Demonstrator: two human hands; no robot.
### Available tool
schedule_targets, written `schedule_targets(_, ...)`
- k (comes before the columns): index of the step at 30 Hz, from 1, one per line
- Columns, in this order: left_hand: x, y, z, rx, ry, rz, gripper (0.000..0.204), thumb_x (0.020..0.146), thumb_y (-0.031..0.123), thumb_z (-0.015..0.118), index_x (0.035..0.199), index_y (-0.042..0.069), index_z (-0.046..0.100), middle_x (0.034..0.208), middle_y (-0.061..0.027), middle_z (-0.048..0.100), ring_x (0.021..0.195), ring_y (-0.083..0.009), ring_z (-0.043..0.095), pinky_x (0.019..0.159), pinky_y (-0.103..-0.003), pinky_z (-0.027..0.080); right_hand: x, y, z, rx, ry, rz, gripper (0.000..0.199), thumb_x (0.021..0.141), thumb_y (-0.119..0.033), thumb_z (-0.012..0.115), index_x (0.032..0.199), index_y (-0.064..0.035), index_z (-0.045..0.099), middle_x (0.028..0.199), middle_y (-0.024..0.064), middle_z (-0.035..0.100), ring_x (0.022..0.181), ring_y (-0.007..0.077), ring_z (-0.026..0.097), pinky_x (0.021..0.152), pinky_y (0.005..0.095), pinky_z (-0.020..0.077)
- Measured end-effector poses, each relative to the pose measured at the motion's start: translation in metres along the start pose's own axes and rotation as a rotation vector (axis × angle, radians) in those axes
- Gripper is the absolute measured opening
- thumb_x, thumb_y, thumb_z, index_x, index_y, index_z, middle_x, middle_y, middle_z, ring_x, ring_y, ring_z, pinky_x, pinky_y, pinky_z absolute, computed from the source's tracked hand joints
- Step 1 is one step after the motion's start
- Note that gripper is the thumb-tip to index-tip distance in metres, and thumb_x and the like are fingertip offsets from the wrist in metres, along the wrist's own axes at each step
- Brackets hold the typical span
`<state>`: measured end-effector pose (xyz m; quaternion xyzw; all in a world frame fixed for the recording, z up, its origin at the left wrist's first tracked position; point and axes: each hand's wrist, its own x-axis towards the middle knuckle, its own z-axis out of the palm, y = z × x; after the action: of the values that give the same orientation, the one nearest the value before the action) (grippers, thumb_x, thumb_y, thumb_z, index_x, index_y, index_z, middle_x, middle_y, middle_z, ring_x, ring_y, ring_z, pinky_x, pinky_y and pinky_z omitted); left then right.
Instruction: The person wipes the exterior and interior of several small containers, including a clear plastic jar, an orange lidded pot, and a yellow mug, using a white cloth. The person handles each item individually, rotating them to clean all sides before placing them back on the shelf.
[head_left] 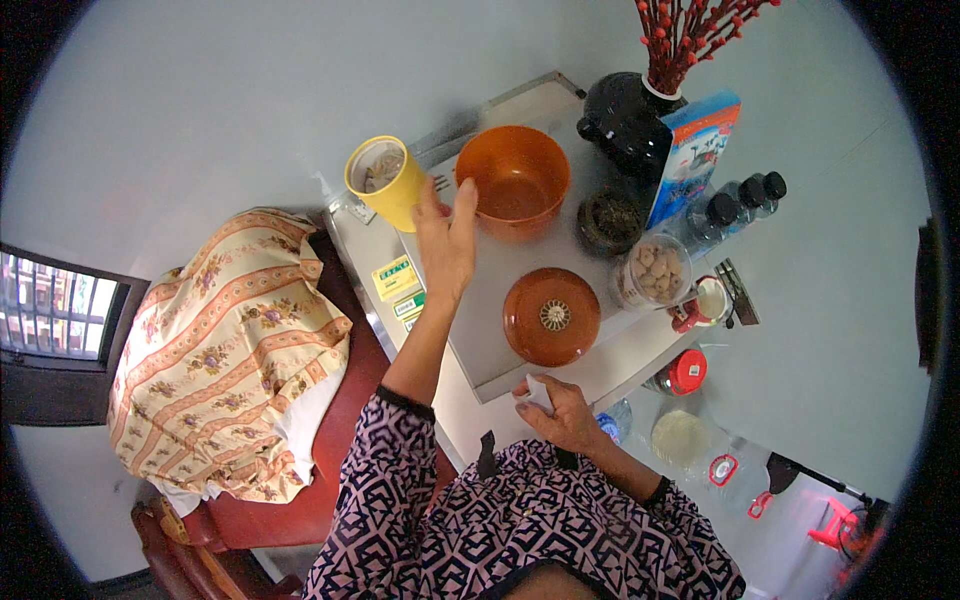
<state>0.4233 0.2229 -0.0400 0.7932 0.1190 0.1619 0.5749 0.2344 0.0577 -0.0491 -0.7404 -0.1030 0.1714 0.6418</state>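
Note:
My left hand [447,240] is raised over the grey table [480,330] and holds a yellow cup [386,180] at its side, tilted, with pale pieces inside. Its fingers stretch up next to the rim of a deep orange bowl [515,180], which stands just to the right. Nearer me lies a round orange lid [551,316] with a pale knob in its middle. My right hand [558,408] rests at the table's near edge below that lid, closed around a small white object [540,391].
Right of the bowl stand a black vase [622,118] with red berry twigs, a blue box [692,155], dark-capped bottles [745,197], a dark small bowl [609,220] and a clear jar of nuts [652,270]. Red-lidded containers [686,370] sit lower right. A floral cloth [225,350] covers a red chair at left.

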Motion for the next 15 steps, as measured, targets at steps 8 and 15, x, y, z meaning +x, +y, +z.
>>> schedule_targets(8, -0.096, -0.033, -0.037, -0.142, -0.157, 0.028, 0.019, 0.084, 0.009, 0.061, 0.101, 0.001, 0.060, 0.084, -0.0046, 0.047, 0.071, -0.0114, 0.046, 0.062, -0.024, 0.041, -0.004, -0.004, -0.016, -0.537, 0.357, -0.263, 0.025, 0.080, -0.011, 0.063, 0.101, -0.0001, 0.056, 0.090, 0.0162, 0.060, 0.069, 0.0330, 0.061, 0.059, 0.0377, 0.0496)
schedule_targets(15, -0.128, -0.033, -0.041, 0.052, -0.420, -0.022, 0.036, 0.083, 0.013, 0.063, 0.116, 0.002, 0.054, 0.094, -0.0136, 0.049, 0.069, -0.0168, 0.053, 0.065, -0.029, 0.047, 0.054, -0.023, -0.026, -0.951, 0.467, -0.128, 0.033, 0.077, -0.016, 0.065, 0.108, -0.0079, 0.055, 0.087, 0.0155, 0.065, 0.069, 0.0323, 0.064, 0.058, 0.0413, 0.0515)
